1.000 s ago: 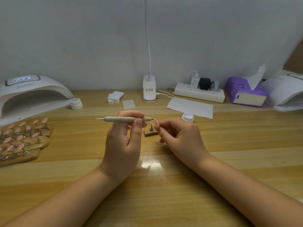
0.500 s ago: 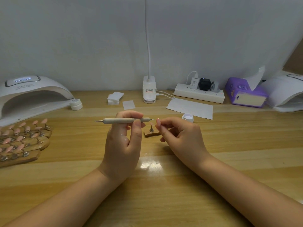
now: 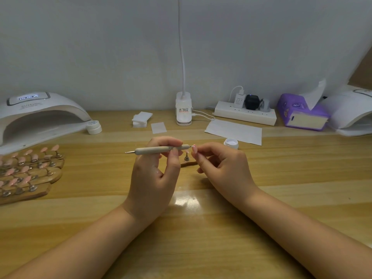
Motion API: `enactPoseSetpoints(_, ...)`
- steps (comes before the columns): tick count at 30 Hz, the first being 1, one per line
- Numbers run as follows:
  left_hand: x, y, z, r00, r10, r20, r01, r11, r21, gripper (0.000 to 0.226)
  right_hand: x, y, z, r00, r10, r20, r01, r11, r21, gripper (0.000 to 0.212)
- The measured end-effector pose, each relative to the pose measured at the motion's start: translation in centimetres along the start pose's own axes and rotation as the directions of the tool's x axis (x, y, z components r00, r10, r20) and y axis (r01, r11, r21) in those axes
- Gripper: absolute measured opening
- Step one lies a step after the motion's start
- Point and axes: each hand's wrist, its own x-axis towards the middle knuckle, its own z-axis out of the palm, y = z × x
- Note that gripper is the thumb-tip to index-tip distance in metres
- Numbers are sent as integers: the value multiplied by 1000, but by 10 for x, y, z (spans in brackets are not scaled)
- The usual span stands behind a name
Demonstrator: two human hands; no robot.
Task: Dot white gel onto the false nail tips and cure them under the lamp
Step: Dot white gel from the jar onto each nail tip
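My left hand (image 3: pixel 155 174) pinches a beige dotting pen (image 3: pixel 159 149) held level, its metal tip pointing right. That tip touches a pink false nail tip (image 3: pixel 194 148) pinched in the fingers of my right hand (image 3: pixel 223 168). Below them a small wooden stand (image 3: pixel 188 163) with a metal holder sits on the table. An open jar of white gel (image 3: pixel 231 142) stands just right of my right hand. The white curing lamp (image 3: pixel 38 117) sits at the far left, its display lit.
Wooden stands with several pink nail tips (image 3: pixel 28 172) lie at the left. A closed white jar (image 3: pixel 94 127), cotton pads (image 3: pixel 142 119), a desk lamp base (image 3: pixel 183 111), a paper sheet (image 3: pixel 234 131), a power strip (image 3: pixel 244 115), a purple tissue pack (image 3: pixel 302 114) and a second lamp (image 3: pixel 354 111) line the back.
Both hands have stayed almost still; the pen tip has closed in onto the nail tip held by my right hand.
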Motion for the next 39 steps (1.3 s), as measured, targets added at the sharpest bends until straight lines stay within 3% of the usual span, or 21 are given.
enactPoseSetpoints(33, 0, 0, -1, 1000, -17, -23, 16, 999, -39, 14, 0, 4, -1, 1000, -3, -26, 4, 998, 59, 9)
enactPoseSetpoints(39, 0, 1, 0, 999, 32, 1, -32, 999, -15, 14, 2, 6, -2, 999, 3, -50, 0, 998, 66, 7)
